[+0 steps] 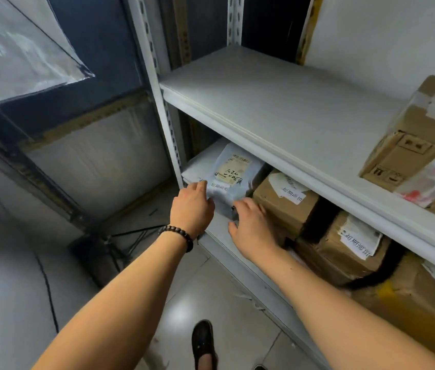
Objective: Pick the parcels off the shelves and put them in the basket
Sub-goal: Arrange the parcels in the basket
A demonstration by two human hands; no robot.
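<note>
A parcel storeroom: grey slotted-steel shelves [277, 113] carry taped cardboard boxes [285, 201] and a grey mailer bag [233, 177] (each with a printed label), over a tiled floor [211, 297].

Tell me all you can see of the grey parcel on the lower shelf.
The grey parcel is a soft, wrinkled plastic mailer bag lying at the left end of the lower shelf. A pale label with handwritten figures faces up. A brown box sits close on its right. The left hand grips its near left corner, the right hand its near right corner.
</note>
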